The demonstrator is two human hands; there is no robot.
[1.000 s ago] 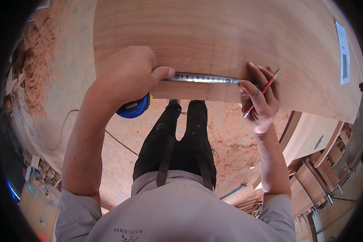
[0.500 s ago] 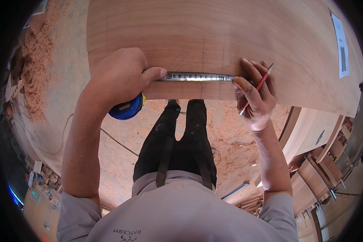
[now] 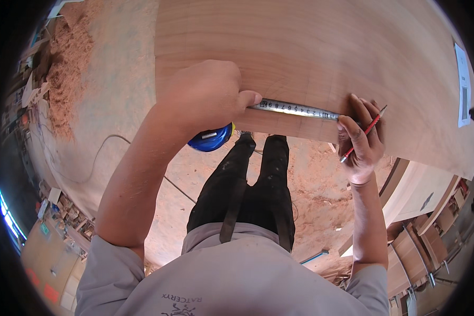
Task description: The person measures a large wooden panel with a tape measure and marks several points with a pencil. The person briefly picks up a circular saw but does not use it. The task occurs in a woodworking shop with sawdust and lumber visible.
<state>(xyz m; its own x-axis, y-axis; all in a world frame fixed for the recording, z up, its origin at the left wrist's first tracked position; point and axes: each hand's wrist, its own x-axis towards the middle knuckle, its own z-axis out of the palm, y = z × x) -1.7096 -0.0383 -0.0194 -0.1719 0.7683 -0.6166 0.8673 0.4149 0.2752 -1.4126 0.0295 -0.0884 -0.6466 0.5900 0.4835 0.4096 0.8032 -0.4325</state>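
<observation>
A wide wooden board (image 3: 310, 52) lies across in front of me. My left hand (image 3: 208, 92) is closed on a tape measure, its blue case (image 3: 210, 139) hanging below the palm at the board's near edge. The thumb presses on the pulled-out metal blade (image 3: 295, 108), which runs over the board to the right. My right hand (image 3: 366, 145) has its fingertips on the blade at the other end. A red pencil (image 3: 364, 132) is held between that hand's fingers, dark tip pointing up and right. The blade's end is hidden by the right fingers.
A paper label (image 3: 462, 84) is on the board's right end. Sawdust (image 3: 71, 63) is heaped on the floor at left, where a cable (image 3: 97, 152) also curves. Stacked wooden panels (image 3: 413, 253) stand at lower right, and a blue-edged bar (image 3: 314, 256) lies near my right side.
The view has swung, so the board, both hands and the tape measure appear farther right in the picture. Both hands keep their grips, and the blade stays stretched between them.
</observation>
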